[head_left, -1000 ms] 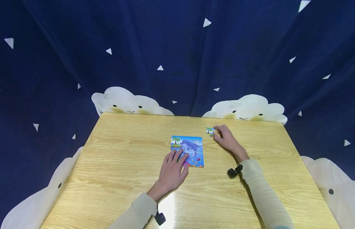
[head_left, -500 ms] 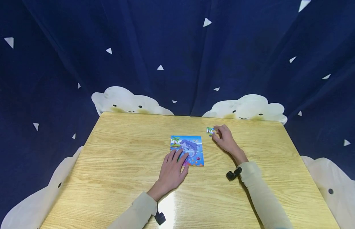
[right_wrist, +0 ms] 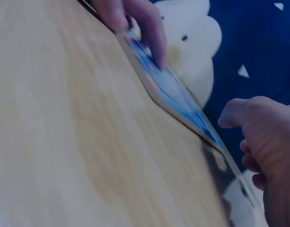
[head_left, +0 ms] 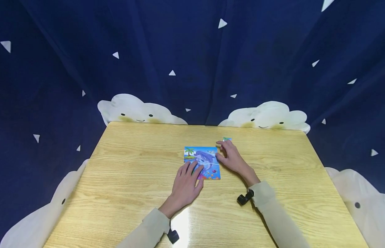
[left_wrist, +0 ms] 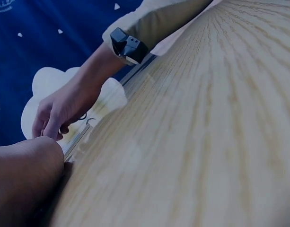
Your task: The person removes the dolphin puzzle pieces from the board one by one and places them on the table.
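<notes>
A square picture board (head_left: 208,172) with a dolphin and a palm tree lies flat on the table. Spread fingers of my left hand (head_left: 184,186) rest over its lower left part. Just off the board's upper right corner is my right hand (head_left: 234,160), its thumb and index finger apart. No object shows between them in the head view, and in the right wrist view the right hand (right_wrist: 272,142) appears bare too. Behind its knuckles lies a small piece (head_left: 227,139) printed with a palm tree, mostly hidden by that hand.
The wooden table (head_left: 133,158) reaches back to a dark blue curtain (head_left: 149,51) with white triangles and clouds. Small black cameras sit on both wrists, such as the right wrist camera (head_left: 245,197).
My right hand has moved left and nearer, from the small palm-tree piece to the corner of the picture board. The piece stays behind on the table. My left hand keeps its place.
</notes>
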A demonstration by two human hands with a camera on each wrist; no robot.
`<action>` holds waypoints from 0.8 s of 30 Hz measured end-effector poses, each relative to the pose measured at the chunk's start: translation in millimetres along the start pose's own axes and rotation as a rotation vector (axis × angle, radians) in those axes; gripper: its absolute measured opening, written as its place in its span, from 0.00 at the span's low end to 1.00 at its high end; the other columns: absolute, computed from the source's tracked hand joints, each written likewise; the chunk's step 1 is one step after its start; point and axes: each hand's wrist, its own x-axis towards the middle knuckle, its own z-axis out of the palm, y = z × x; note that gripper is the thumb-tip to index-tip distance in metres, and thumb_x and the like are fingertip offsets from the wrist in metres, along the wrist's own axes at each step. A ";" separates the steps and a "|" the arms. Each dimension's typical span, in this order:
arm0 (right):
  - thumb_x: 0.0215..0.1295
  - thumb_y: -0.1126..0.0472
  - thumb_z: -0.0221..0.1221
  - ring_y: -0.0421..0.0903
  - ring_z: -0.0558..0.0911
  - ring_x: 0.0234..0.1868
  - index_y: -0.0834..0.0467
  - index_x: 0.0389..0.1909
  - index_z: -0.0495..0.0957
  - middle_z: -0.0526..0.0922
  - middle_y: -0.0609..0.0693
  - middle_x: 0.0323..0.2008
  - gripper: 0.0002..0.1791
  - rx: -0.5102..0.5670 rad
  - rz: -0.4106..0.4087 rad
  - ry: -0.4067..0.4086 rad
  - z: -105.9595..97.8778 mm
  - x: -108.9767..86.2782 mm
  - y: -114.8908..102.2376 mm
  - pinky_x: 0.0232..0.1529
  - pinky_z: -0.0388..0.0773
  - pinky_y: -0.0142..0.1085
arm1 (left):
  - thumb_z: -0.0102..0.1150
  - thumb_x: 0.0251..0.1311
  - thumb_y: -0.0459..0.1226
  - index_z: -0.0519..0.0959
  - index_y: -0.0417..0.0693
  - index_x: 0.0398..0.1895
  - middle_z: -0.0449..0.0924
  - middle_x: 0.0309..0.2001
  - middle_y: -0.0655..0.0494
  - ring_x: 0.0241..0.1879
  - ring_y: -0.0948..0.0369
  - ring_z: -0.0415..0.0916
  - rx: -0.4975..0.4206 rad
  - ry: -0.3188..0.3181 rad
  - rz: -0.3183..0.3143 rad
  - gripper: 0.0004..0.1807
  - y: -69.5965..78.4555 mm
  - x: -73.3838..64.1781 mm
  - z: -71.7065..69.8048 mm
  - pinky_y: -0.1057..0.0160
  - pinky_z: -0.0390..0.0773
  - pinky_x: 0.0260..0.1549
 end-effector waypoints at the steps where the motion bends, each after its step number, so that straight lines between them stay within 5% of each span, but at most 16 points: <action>1: 0.66 0.61 0.66 0.48 0.68 0.38 0.67 0.64 0.76 0.75 0.55 0.38 0.27 -0.003 -0.004 -0.014 3.5 0.2 -2.8 0.43 0.66 0.44 | 0.42 0.77 0.53 0.70 0.58 0.76 0.62 0.78 0.52 0.77 0.46 0.56 0.000 0.002 0.001 0.29 -0.1 -0.2 -0.1 0.45 0.58 0.73; 14: 0.71 0.57 0.62 0.48 0.73 0.40 0.63 0.59 0.80 0.76 0.51 0.41 0.20 -0.139 -0.048 -0.163 27.5 16.9 -25.0 0.45 0.74 0.44 | 0.40 0.78 0.53 0.69 0.56 0.77 0.58 0.81 0.52 0.80 0.43 0.50 0.000 -0.038 0.001 0.29 -0.6 -0.5 -0.4 0.44 0.55 0.75; 24: 0.70 0.56 0.61 0.47 0.73 0.39 0.63 0.56 0.78 0.75 0.50 0.39 0.19 -0.187 0.024 -0.196 30.7 23.2 -34.4 0.43 0.74 0.43 | 0.41 0.78 0.51 0.71 0.56 0.76 0.59 0.80 0.52 0.80 0.43 0.51 -0.006 -0.017 0.009 0.29 -0.6 -0.9 -1.9 0.44 0.56 0.75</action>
